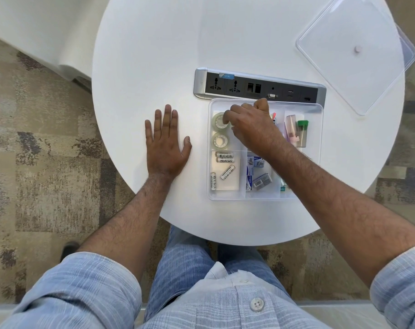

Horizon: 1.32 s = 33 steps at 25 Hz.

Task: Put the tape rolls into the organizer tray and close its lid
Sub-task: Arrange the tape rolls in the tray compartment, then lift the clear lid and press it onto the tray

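Note:
A clear organizer tray (318,108) sits on the round white table (166,55), right of centre. Two clear tape rolls lie in its far-left compartment: the farther tape roll (218,120) and the nearer tape roll (220,140). My right hand (251,125) reaches over the tray, and its fingertips touch the farther roll. My left hand (166,146) rests flat on the table, left of the tray, fingers spread and holding nothing. The tray's clear lid (349,55) lies apart at the table's far right, overhanging the edge.
A power and data socket strip (258,87) is set in the table just behind the tray. Other tray compartments hold batteries (225,160), small staple boxes (261,181) and small tubes (302,132). Patterned carpet surrounds the table.

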Tool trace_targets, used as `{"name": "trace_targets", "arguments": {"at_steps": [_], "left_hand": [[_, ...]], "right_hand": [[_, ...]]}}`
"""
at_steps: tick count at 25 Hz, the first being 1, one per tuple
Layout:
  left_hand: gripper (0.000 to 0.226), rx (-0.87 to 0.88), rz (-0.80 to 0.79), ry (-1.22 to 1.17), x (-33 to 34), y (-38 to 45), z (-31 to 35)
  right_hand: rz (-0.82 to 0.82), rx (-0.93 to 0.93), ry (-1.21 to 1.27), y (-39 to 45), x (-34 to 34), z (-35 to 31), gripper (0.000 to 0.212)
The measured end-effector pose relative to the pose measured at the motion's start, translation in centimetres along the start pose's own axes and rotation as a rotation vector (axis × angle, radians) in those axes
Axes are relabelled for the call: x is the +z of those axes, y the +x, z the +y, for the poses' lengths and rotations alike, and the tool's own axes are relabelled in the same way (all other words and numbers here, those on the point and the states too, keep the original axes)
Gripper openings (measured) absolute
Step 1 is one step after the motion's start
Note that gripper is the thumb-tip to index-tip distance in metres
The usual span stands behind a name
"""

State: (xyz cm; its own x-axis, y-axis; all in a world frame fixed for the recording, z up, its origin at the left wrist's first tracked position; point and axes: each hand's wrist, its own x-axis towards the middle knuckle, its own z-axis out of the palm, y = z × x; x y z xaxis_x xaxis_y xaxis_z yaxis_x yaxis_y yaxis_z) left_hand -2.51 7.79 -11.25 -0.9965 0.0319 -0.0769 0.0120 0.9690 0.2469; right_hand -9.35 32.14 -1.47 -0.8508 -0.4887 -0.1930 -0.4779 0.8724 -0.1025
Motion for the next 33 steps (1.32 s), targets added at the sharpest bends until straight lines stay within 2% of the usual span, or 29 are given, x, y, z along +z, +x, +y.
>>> {"name": "trace_targets", "arguments": {"at_steps": [5, 9, 14, 17, 21, 29, 33], "left_hand": [[0.077, 0.009, -0.011, -0.002, 0.0, 0.1, 0.0], [0.078, 0.008, -0.05, -0.004, -0.5, 0.1, 0.2], [0.073, -0.004, -0.147, -0.102, -2.4, 0.6, 0.3], [0.069, 0.0, -0.151, -0.179, -4.1, 1.5, 1.1], [0.062, 0.076, -0.099, -0.216, -6.2, 4.7, 3.7], [0.056, 0.112, -0.064, -0.236, -8.2, 12.6, 10.6], [0.056, 0.231, -0.087, -0.22, -8.3, 16.0, 15.1]], "right_hand": [[0.061, 0.072, 0.062, -1.5, -0.1, 0.2, 0.026], [0.063, 0.151, 0.122, -3.0, -0.3, 0.3, 0.041], [0.082, 0.213, 0.218, -5.9, -0.4, 1.5, 0.05], [0.108, 0.256, 0.256, -8.1, -0.3, 2.8, 0.052], [0.101, 0.35, 0.285, -10.4, -0.1, 5.0, 0.06], [0.148, 0.508, 0.343, -12.2, -0.7, 11.0, 0.063], [0.211, 0.592, 0.408, -12.1, -0.8, 14.0, 0.062]]}}
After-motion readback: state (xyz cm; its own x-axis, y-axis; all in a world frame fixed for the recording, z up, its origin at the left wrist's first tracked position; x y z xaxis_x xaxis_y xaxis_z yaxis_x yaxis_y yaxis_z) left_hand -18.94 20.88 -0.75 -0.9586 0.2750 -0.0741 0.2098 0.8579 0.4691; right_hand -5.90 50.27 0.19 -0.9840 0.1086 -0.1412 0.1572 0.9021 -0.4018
